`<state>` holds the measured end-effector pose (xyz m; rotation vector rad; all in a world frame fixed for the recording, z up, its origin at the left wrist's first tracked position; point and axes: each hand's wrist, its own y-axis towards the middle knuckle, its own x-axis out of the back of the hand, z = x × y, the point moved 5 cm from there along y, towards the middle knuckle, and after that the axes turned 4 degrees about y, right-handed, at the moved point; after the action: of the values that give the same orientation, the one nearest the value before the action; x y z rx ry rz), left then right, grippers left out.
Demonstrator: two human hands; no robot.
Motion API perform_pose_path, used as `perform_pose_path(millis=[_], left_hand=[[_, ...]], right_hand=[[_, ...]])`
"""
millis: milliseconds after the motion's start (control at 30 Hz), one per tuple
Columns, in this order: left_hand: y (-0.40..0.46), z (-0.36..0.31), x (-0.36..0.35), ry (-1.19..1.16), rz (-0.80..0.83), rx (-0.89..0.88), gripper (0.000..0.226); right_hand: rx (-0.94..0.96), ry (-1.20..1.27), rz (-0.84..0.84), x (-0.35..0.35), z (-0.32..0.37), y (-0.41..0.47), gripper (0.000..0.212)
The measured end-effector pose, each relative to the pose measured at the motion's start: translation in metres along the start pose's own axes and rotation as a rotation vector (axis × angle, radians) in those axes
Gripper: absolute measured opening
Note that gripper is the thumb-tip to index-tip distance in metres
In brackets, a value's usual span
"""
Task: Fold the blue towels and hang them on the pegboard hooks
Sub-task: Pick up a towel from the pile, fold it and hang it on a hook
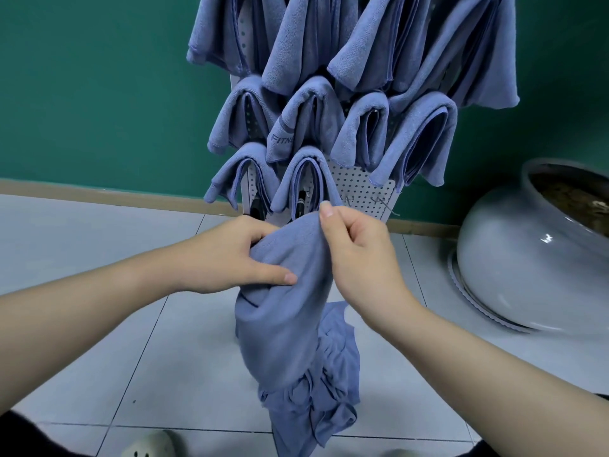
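So the pegboard (359,189) is pretty much loaded at this point. It stands against the green wall (82,94) at 12 o'clock, and nearly every hook I can see already has a folded blue towel draped over it: a top row that runs out of frame, four in the middle row, two in the bottom row at about 11 o'clock of the hands. The only bare patch of board showing is low on the right side, with what look like a couple of free wire hooks (379,202) there. Can't say for sure how many are free, they're tiny.

The towel in hand (286,311) is dead centre, just below the bottom row. The left hand (237,255) grips its bunched upper part with the thumb pressed across the cloth, and the right hand (356,245) pinches the top edge between thumb and fingers. The rest hangs down crumpled toward 6 o'clock, so I'd say this one isn't folded yet. I can't tell whether that lower heap is the same towel or more lying on the tiled floor (99,324).

My read: most of the job is done, what's left is folding this one and hooking it on the lower right.

Big grey pot (514,268) on its side at 3 o'clock, not involved.
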<state>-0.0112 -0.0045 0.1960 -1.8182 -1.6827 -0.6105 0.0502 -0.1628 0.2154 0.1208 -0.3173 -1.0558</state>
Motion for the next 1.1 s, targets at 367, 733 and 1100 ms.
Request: perform_pose_path(millis=[367, 733, 1100], left_hand=[[-0.007, -0.018, 0.017, -0.123, -0.288, -0.129, 0.020], [-0.022, -0.029, 0.042, -0.223, -0.585, -0.270, 0.014], [-0.026, -0.049, 0.034, -0.015, -0.324, -0.344, 0.017]], right_hand=[[0.196, -0.072, -0.218, 0.027, 0.008, 0.012, 0.043], [-0.037, 0.020, 0.016, 0.043, 0.017, 0.024, 0.045], [0.069, 0.100, -0.012, 0.055, 0.032, 0.025, 0.022]])
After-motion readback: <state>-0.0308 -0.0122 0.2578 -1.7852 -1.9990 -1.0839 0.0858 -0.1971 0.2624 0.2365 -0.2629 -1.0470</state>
